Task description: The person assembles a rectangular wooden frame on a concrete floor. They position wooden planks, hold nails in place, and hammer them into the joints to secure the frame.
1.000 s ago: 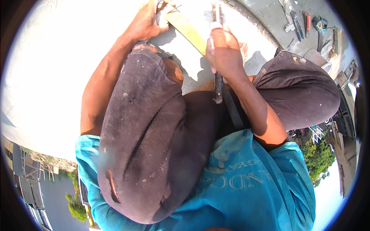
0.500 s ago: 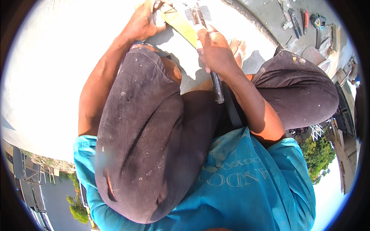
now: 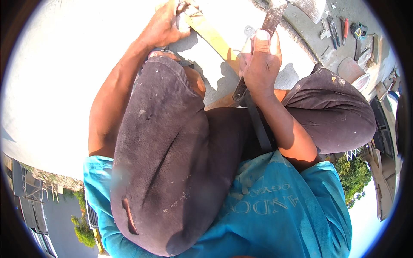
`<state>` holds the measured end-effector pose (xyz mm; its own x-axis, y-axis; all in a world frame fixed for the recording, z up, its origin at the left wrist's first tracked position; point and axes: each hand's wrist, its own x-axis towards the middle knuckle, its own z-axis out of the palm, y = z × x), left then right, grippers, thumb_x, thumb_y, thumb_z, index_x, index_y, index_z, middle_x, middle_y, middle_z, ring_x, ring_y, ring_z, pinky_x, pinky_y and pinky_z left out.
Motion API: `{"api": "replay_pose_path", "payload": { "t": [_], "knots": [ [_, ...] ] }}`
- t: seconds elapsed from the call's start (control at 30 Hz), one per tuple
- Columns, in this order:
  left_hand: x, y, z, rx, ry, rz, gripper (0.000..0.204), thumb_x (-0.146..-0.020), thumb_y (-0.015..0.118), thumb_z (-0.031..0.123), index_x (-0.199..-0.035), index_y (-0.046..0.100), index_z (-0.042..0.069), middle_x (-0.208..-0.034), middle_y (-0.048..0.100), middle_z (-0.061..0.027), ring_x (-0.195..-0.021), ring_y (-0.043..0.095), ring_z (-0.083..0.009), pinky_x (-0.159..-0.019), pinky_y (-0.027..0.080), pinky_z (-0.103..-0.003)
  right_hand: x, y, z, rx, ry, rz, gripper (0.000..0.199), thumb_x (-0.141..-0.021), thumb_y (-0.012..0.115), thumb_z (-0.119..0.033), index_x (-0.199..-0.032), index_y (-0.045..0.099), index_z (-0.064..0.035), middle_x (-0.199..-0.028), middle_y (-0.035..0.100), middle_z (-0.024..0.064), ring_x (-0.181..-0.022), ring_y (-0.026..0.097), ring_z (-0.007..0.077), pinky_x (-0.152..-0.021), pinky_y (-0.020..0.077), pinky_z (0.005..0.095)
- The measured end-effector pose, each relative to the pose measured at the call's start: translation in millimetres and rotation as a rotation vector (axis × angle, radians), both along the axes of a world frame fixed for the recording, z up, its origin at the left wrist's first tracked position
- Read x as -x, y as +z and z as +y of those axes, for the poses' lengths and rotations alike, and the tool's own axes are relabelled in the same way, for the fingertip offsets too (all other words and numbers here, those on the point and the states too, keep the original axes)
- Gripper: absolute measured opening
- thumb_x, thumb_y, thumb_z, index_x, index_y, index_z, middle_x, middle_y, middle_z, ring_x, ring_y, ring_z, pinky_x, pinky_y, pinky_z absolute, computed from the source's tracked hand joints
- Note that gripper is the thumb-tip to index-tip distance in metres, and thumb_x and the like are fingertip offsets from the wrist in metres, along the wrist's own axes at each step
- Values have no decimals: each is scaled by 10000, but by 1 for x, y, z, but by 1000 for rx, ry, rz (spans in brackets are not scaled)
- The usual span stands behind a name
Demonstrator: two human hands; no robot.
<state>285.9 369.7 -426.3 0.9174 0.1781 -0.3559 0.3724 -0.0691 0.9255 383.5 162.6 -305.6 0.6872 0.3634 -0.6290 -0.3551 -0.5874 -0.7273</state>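
Observation:
My right hand (image 3: 262,60) is wrapped round the dark, worn handle of a hatchet (image 3: 273,17). Its broad metal blade, partly cut off by the upper edge, points to the right. At the top, my left hand (image 3: 167,26) grips the far end of a pale yellow wooden strip (image 3: 213,38); some of its fingers are lost in the glare. The strip slants down to the right, and its near end passes behind my right hand. My bent left knee (image 3: 161,64) is just below my left hand.
At the upper right, pliers (image 3: 332,31), a red-handled tool (image 3: 345,28) and a tape measure (image 3: 356,30) lie on the grey ground. Wood scraps (image 3: 365,56) are scattered nearby. My folded right leg (image 3: 331,112) takes up the right side. Sunlight washes out the pale floor (image 3: 64,86).
My right hand has risen and moved right with the hatchet, bringing its blade into view away from the strip. My left hand stays on the strip, almost unmoved.

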Motion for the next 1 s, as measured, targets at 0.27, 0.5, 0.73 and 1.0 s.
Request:
{"api": "replay_pose_path", "payload": {
  "t": [0.27,0.5,0.73,1.0],
  "knots": [
    [4,-1,-2,-48,20,11,349,-720,677,81,-1055,604,14,-976,611,-157,-941,601,-281,-860,493,-404,28,-41,-13,151,290,-46,378,-1085,477,-437,-934,527,-94,-613,456,-35,-545,474,72,-533,431,286],
    [-2,0,-3,-91,31,-11,421,-737,699,110,-1133,573,39,-1031,588,-149,-1012,584,-279,-905,482,-410,-8,-38,-32,-281,54,90,320,-1098,445,-406,-990,514,-112,-660,447,-52,-611,490,102,-616,438,294],
    [5,0,-3,-112,44,28,439,-757,702,110,-1163,546,54,-1058,586,-147,-1013,584,-278,-907,484,-396,2,-35,-13,90,144,43,294,-1104,434,-398,-1060,485,-111,-639,378,-53,-557,432,121,-568,424,280],
    [-3,8,-4,-40,96,-49,403,-740,690,80,-1122,577,28,-1027,616,-152,-979,600,-281,-893,490,-399,25,-48,-10,255,343,-78,386,-1096,444,-431,-878,488,-115,-672,487,-18,-622,507,112,-609,439,306]
  ]
}}
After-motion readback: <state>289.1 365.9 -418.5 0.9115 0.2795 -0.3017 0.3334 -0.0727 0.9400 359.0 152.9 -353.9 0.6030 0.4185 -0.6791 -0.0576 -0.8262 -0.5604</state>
